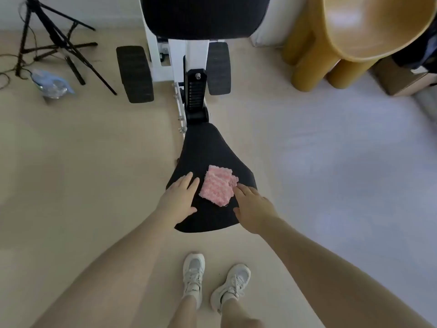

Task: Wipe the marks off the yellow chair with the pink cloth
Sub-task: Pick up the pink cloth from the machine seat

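Pink cloth, fluffy and roughly square, lying flat on the wide near end of the black padded seat, slightly right of the seat's centre line. No clear long axis; one corner pointing away toward the seat's narrow end, the opposite corner toward the shoes. Not lifted, not gripped.

Right hand just beside the cloth's right edge, palm down, fingers spread and extended, fingertips touching or all but touching the cloth's near right side; nothing enclosed. Left hand to the cloth's left, also palm down and flat on the seat, fingers loosely spread, a strip of black pad visible between fingertips and cloth; holding nothing.

Beyond the cloth, seat narrowing toward a black ribbed post on a white frame, with two black foot pads either side and a larger black cushion at the far end.

Yellow chair well apart from the cloth, far right and beyond the seat, standing on the floor on thick rounded legs, curved shell glossy. Marks on it too small to tell.

Far left of the cloth, a black tripod and a crumpled clear plastic bag. Nearest the camera, below the seat, two white sneakers on the pale floor.
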Available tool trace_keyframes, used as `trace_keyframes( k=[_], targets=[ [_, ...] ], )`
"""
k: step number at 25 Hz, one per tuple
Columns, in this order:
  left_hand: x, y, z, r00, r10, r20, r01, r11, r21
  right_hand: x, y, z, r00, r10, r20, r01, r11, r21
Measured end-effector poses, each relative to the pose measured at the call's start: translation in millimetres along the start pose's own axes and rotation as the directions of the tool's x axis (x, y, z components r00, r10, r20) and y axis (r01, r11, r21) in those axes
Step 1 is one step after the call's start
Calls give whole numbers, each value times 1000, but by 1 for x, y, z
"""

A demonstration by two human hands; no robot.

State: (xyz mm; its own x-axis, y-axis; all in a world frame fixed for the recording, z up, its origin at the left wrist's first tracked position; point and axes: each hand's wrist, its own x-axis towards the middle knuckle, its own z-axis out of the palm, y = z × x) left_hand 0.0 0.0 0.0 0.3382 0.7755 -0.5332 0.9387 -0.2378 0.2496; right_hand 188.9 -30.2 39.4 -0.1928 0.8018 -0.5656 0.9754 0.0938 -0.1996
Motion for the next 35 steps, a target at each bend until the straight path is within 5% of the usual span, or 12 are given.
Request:
trace_keyframes(
  k=[7, 10, 12, 15, 17, 19, 22, 28, 31, 35],
  targets=[
    [51, -31, 57, 1000, 25, -19, -22, 991, 134, 94, -11, 59, 997, -33, -65, 32, 999, -15],
    [56, -37, 61, 999, 21, -32, -19, 998, 67, 104, -13, 70, 989, -25, -143, 12, 996, -90],
    [57, -35, 54, 1000, 8, -6, -8, 1000, 29, 110, -9, 71, 996, -45, -75, 39, 996, -84],
    [56, -23, 28, 996, -27, 81, 28, 1000, -9, 101, 4, 47, 987, 2, 158, -16, 996, 87],
    [52, -4, -6, 994, 20, 105, -11, 996, -85, 75, 18, 12, 981, 162, 109, -192, 896, 401],
    [46, 26, -47, 990, 123, 72, -102, 964, -244, 40, 37, -29, 958, 282, 42, -253, 769, 587],
    [39, 85, -103, 966, 257, 14, -219, 850, -479, -11, 70, -84, 956, 289, -55, -181, 726, 663],
    [69, 221, -157, 892, 452, -13, -420, 817, -395, -79, 174, -171, 963, 260, -68, -55, 439, 897],
    [100, 277, -165, 920, 392, -18, -341, 777, -529, -96, 250, -195, 955, 287, -79, -48, 410, 911],
    [128, 370, -183, 970, 240, 36, -151, 714, -684, -106, 332, -220, 825, 527, -206, -54, 436, 898]
  ],
)
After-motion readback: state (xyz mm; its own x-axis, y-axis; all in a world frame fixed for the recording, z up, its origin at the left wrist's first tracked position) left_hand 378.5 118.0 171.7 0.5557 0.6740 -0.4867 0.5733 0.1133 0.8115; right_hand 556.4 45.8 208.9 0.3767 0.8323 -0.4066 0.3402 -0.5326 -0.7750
